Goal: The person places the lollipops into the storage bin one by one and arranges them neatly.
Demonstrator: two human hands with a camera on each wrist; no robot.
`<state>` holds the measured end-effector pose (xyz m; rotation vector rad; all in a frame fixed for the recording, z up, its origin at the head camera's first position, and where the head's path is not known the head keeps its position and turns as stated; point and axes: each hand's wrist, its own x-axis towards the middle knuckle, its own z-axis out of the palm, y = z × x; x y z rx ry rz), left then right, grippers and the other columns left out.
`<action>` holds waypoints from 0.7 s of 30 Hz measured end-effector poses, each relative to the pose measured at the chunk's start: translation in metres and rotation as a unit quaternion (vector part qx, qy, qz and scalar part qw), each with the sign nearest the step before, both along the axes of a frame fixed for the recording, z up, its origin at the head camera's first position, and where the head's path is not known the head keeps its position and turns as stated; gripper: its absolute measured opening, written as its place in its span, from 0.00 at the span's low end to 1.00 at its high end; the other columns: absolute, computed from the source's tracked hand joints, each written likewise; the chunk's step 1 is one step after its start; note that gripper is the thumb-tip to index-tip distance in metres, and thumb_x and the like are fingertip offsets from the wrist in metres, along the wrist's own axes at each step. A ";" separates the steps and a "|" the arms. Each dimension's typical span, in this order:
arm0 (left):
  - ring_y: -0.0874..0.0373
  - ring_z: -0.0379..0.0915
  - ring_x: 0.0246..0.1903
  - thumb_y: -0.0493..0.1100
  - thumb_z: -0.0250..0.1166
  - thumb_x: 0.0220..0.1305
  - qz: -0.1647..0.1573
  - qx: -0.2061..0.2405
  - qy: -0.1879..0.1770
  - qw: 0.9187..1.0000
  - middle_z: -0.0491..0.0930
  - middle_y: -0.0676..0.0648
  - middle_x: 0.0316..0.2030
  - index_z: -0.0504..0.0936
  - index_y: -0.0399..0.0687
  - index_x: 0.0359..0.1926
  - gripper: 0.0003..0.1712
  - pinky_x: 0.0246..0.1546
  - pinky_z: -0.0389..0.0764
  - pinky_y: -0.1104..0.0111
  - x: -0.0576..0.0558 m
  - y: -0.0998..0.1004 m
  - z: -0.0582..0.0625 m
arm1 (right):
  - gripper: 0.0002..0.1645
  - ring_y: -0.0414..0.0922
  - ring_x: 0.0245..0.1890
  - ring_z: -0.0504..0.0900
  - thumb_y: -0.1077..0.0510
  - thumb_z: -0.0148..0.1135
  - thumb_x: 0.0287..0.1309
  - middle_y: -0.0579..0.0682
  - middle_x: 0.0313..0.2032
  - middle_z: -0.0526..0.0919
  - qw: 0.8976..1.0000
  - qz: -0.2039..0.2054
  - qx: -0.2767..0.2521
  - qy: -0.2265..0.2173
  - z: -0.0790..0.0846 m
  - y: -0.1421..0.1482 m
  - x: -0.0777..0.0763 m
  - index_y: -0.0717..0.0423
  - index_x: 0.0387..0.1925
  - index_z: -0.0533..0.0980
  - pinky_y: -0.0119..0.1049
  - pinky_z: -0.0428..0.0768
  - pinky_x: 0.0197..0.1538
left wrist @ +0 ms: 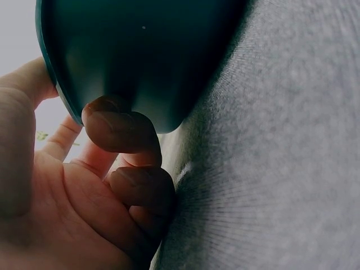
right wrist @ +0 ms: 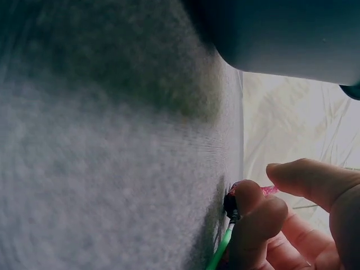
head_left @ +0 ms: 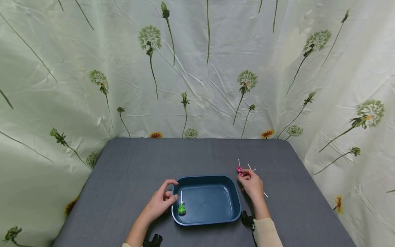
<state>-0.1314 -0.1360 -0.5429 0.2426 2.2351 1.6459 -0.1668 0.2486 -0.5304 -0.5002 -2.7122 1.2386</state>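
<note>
A blue plastic tray (head_left: 205,219) stands on the table, with a green-wrapped lollipop (head_left: 182,208) lying inside near its left end. My left hand (head_left: 158,202) grips the tray's left rim; in the left wrist view its bent fingers (left wrist: 121,126) press the outer wall. Right of the tray, my right hand (head_left: 253,185) reaches down to a small group of lollipops, with thumb and index finger about a pink-wrapped lollipop (head_left: 241,174). Another pink lollipop (head_left: 239,169) lies just beyond the fingertips. In the right wrist view, a dark-wrapped lollipop with a green stick (right wrist: 222,247) shows beside the fingers.
White sticks (head_left: 265,194) poke out around my right hand, their heads partly hidden. A grey cloth (head_left: 139,157) covers the table. Behind and at the sides hangs a pale curtain (head_left: 197,79) printed with dandelions. Black straps (head_left: 247,218) sit at both wrists.
</note>
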 end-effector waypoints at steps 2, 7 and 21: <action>0.63 0.64 0.17 0.45 0.65 0.74 -0.001 0.000 -0.002 1.000 0.71 0.51 0.22 0.67 0.58 0.68 0.27 0.21 0.65 0.71 0.000 0.000 0.000 | 0.20 0.38 0.14 0.75 0.53 0.70 0.64 0.47 0.21 0.85 1.000 0.001 0.007 -0.003 0.001 0.000 0.000 0.57 0.54 0.82 0.35 0.71 0.29; 0.63 0.63 0.17 0.45 0.65 0.74 -0.002 0.002 -0.002 1.000 0.71 0.51 0.22 0.67 0.58 0.69 0.27 0.22 0.65 0.71 0.000 0.000 0.000 | 0.21 0.39 0.14 0.75 0.53 0.69 0.63 0.47 0.20 0.83 1.000 0.001 0.019 -0.015 0.003 -0.001 -0.001 0.59 0.54 0.82 0.36 0.71 0.27; 0.63 0.63 0.17 0.44 0.65 0.74 0.000 -0.006 -0.003 1.000 0.71 0.51 0.22 0.67 0.58 0.68 0.26 0.22 0.65 0.71 0.000 0.000 0.001 | 0.17 0.43 0.21 0.77 0.58 0.68 0.61 0.54 0.27 0.84 0.997 0.002 0.057 -0.045 0.006 -0.002 -0.005 0.64 0.48 0.81 0.36 0.71 0.28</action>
